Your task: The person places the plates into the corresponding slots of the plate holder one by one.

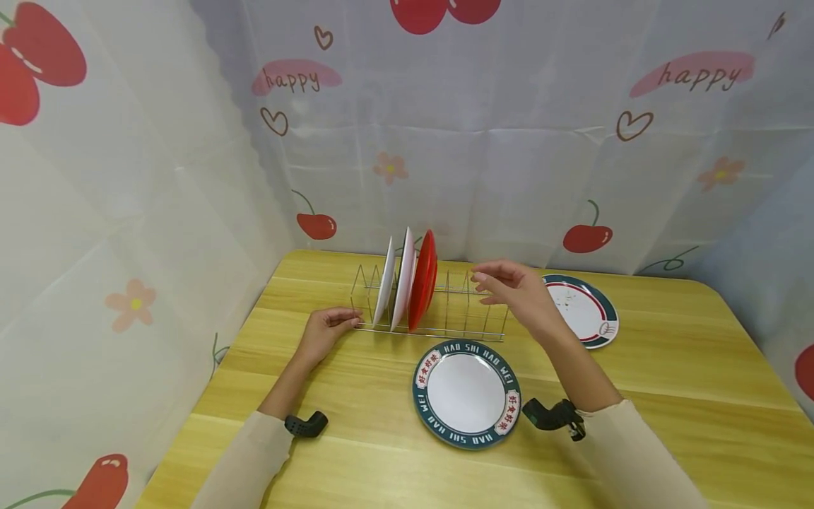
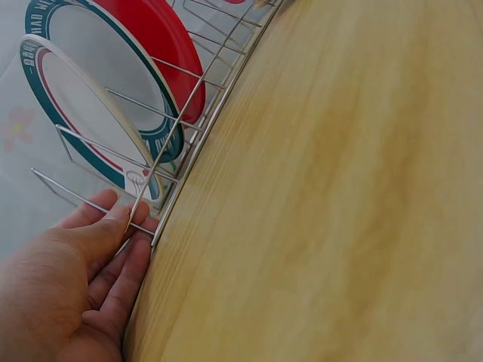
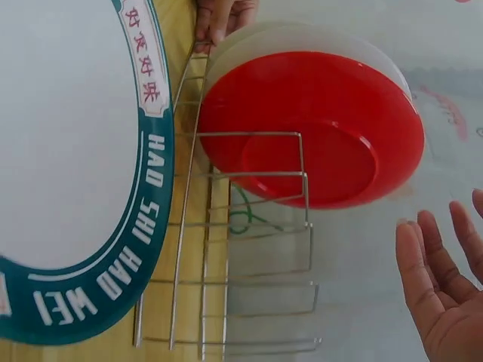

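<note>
A wire rack (image 1: 467,332) stands at the back of the table with a white plate (image 1: 384,283), another pale plate (image 1: 404,279) and red plates (image 1: 422,283) upright in its left half. My left hand (image 1: 327,332) pinches the rack's left end between thumb and fingers, plainly seen in the left wrist view (image 2: 90,279). Above the rack's right end my right hand (image 1: 514,290) is held with fingers loosely bent, nothing between them; the right wrist view shows this hand (image 3: 445,279) beside the rack's wires, apart from the red plate (image 3: 309,128).
A green-rimmed plate with lettering (image 1: 467,440) lies flat in front of the rack. Behind my right wrist, another plate (image 1: 575,307) with a green rim and red ring lies on the wooden table (image 1: 687,367). A printed curtain (image 1: 496,170) hangs behind and at the left.
</note>
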The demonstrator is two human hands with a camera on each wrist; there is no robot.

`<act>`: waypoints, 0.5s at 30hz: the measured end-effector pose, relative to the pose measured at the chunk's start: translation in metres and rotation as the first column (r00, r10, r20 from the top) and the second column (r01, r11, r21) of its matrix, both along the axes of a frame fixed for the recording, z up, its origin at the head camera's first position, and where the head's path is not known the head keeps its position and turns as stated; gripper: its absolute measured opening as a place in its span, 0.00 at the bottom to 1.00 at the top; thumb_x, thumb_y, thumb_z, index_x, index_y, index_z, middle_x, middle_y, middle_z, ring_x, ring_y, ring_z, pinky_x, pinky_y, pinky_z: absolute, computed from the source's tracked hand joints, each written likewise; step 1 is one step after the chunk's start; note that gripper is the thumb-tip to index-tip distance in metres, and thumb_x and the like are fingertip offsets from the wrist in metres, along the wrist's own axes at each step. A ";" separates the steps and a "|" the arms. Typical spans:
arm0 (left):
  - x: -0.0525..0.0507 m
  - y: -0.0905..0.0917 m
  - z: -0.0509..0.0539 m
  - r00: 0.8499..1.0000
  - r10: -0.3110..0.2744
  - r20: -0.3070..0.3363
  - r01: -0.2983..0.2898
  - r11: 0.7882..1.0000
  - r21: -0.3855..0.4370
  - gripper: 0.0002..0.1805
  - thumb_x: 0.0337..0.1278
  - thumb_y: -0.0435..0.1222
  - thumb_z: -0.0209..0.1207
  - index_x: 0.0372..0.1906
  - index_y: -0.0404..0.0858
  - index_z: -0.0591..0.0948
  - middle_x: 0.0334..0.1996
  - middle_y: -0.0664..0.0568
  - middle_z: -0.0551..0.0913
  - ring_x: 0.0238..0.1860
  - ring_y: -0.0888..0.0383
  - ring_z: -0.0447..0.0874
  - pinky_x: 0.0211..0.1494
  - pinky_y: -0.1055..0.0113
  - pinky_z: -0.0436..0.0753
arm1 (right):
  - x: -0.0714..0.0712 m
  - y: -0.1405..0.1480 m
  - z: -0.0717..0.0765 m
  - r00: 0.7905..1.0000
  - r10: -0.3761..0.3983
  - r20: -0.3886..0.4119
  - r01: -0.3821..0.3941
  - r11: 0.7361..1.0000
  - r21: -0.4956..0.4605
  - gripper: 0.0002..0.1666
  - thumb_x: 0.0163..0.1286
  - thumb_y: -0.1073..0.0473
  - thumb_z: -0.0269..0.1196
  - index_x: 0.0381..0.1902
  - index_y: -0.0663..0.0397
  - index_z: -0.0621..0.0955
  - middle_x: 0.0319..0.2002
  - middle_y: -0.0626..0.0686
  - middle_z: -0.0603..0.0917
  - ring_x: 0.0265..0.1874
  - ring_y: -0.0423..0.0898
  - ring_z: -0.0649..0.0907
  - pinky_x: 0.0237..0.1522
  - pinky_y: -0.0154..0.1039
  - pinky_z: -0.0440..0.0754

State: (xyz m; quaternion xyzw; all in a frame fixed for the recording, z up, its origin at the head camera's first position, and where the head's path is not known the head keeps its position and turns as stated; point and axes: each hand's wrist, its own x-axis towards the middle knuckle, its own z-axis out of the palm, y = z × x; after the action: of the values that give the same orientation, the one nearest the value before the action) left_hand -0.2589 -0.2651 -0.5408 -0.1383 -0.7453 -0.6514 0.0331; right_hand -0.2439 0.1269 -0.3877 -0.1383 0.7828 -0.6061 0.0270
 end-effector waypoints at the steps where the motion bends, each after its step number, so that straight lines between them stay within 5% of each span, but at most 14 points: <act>1: 0.000 0.000 0.000 1.000 0.001 0.001 -0.001 1.000 -0.002 0.11 0.64 0.26 0.63 0.49 0.25 0.86 0.46 0.32 0.87 0.45 0.50 0.90 0.51 0.66 0.88 | 0.002 0.007 -0.001 1.000 -0.027 -0.004 0.027 1.000 -0.006 0.24 0.73 0.47 0.66 0.57 0.60 0.83 0.51 0.60 0.84 0.51 0.59 0.84 0.49 0.45 0.89; 8: 0.000 0.002 0.002 1.000 0.004 0.006 -0.004 1.000 0.007 0.12 0.65 0.24 0.62 0.50 0.21 0.84 0.48 0.29 0.85 0.47 0.45 0.89 0.52 0.66 0.87 | 0.012 0.058 -0.012 0.979 -0.201 -0.020 0.201 0.980 -0.016 0.26 0.72 0.46 0.67 0.55 0.64 0.83 0.46 0.50 0.87 0.45 0.43 0.87 0.44 0.35 0.89; 15: 0.001 0.003 0.003 1.000 0.026 0.012 -0.026 0.999 -0.020 0.11 0.63 0.26 0.64 0.48 0.24 0.86 0.47 0.32 0.87 0.45 0.49 0.90 0.50 0.68 0.88 | 0.016 0.111 -0.026 0.962 -0.272 0.033 0.272 0.932 -0.238 0.24 0.71 0.56 0.68 0.57 0.68 0.80 0.42 0.45 0.88 0.38 0.37 0.88 0.38 0.33 0.89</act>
State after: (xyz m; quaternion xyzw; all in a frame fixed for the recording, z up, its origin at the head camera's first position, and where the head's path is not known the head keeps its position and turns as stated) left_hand -0.2583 -0.2624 -0.5382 -0.1248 -0.7536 -0.6443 0.0356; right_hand -0.2279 0.2377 -0.4137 -0.0309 0.7153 -0.6942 -0.0741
